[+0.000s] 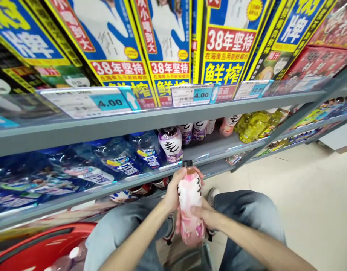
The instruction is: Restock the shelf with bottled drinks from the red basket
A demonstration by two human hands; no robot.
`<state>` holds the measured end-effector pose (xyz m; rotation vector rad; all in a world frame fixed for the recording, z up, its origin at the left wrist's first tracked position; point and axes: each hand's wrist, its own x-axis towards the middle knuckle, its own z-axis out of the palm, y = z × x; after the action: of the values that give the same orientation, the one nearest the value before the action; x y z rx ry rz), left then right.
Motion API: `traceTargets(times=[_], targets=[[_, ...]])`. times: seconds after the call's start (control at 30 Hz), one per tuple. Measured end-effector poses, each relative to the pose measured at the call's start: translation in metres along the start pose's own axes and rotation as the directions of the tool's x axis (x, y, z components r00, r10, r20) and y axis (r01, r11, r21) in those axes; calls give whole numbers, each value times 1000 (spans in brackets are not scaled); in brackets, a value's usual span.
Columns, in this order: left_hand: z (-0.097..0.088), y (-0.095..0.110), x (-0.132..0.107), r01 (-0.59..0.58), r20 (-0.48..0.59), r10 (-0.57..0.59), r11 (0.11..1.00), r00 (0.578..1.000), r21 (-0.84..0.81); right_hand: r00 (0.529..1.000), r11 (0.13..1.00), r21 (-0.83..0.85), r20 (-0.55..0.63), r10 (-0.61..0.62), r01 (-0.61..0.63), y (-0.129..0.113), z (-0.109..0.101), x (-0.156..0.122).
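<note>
A pink drink bottle (190, 207) with a white label, black lettering and a dark cap is held between both hands, in front of the lower shelf. Wrapped round its upper left side is my left hand (172, 190), with fingers partly hidden behind it. My right hand (204, 212) grips it from the right, thumb across the front at mid-height. The bottle is tilted, its cap toward the shelf edge. Just beyond the cap, a purple-labelled bottle (171, 145) stands at the front of the shelf.
Large blue-labelled water bottles (116, 158) line the shelf at left; yellow-green bottles (254, 124) stand at right. Above, a grey shelf edge (150, 122) with price tags carries yellow and blue cartons (167, 49). A red basket (77, 229) holding bottles is at lower left, beside my knee.
</note>
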<state>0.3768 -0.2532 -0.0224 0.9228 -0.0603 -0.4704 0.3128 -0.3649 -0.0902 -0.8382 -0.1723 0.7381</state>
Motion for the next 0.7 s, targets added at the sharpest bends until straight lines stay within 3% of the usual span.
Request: traceTargets(times=[0.1,0.3,0.53,0.7], targets=[[-3,10,3,-2,-86,-3,999,996,-53,998,999,53,-60,16,-13,-4,11,9],[-9,31,1,-19,-128,12,999,992,-49,987,997,70,-157,-25,37,-2,36,27],[-19,43,-14,-70,-127,64,996,990,-47,997,996,39,-23,-76,77,5,38,42],[-19,40,-11,-81,-162,73,996,984,-44,999,999,26,-24,-41,42,-1,35,42]])
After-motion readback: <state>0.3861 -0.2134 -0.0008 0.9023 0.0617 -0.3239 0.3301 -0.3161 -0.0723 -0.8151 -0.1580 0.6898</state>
